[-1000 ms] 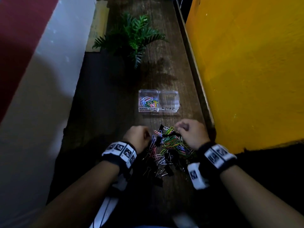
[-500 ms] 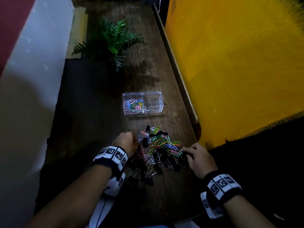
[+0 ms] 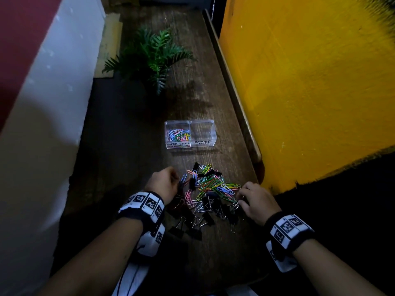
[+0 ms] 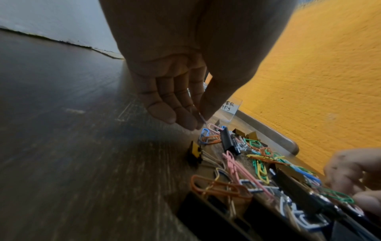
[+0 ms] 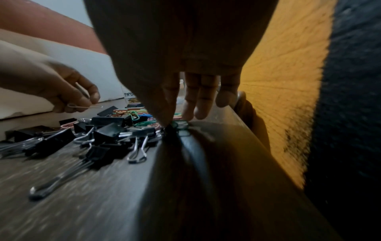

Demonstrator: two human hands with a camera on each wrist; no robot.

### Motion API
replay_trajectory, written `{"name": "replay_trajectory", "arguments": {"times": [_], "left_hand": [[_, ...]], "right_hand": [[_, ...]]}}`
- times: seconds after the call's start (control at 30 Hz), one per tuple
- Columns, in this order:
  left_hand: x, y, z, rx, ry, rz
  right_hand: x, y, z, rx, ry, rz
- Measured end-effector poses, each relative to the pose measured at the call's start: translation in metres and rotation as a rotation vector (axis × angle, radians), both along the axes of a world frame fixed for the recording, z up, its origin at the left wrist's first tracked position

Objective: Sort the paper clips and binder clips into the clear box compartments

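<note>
A clear two-compartment box (image 3: 189,146) stands on the wooden table. Its left compartment holds coloured paper clips (image 3: 178,135); the right one (image 3: 203,133) looks bare. In front of it lies a mixed pile (image 3: 210,189) of coloured paper clips and black binder clips (image 5: 107,130). My left hand (image 3: 178,182) is at the pile's left edge and pinches a pale paper clip (image 5: 84,106) between thumb and forefinger (image 4: 201,119). My right hand (image 3: 240,198) is at the pile's right edge, where thumb and forefinger pinch a green paper clip (image 5: 179,125).
A green fern-like plant (image 3: 149,54) stands at the far end of the table. A yellow wall (image 3: 310,82) runs close along the table's right edge (image 3: 245,129). On the left a white wall (image 3: 53,103) borders the dark floor.
My right hand has come from the pile's far right corner back to its near right edge. The left hand stayed at the left edge.
</note>
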State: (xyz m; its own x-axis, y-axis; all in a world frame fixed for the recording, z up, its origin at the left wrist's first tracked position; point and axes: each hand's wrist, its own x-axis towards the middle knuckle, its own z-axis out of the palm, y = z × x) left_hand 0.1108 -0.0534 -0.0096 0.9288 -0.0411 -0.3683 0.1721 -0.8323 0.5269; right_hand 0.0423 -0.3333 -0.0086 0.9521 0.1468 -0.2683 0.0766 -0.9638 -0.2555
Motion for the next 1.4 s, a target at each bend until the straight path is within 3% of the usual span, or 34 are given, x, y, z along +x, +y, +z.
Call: {"name": "replay_trajectory", "arguments": {"times": [0.33, 0.53, 0.87, 1.03, 1.2, 1.4], "left_hand": [[0.002, 0.003, 0.005, -0.041, 0.014, 0.009], [0.007, 0.005, 0.011, -0.081, -0.026, 0.019], [0.056, -0.002, 0.039, -0.211, -0.154, 0.057], [0.095, -0.003, 0.046, -0.116, -0.147, 0.063], [0.117, -0.003, 0.04, -0.024, -0.037, -0.04], [0.114, 0.004, 0.031, -0.119, -0.11, 0.034]], "right_hand": [[0.011, 0.003, 0.003, -0.083, 0.031, 0.094], [0.008, -0.004, 0.007, 0.281, -0.062, -0.011], [0.038, 0.035, 0.058, 0.882, -0.158, -0.224], [0.072, 0.061, 0.073, 0.927, -0.104, -0.236], [0.106, 0.083, 0.078, 0.965, -0.105, -0.225], [0.141, 0.104, 0.076, 0.962, -0.103, -0.248]]}}
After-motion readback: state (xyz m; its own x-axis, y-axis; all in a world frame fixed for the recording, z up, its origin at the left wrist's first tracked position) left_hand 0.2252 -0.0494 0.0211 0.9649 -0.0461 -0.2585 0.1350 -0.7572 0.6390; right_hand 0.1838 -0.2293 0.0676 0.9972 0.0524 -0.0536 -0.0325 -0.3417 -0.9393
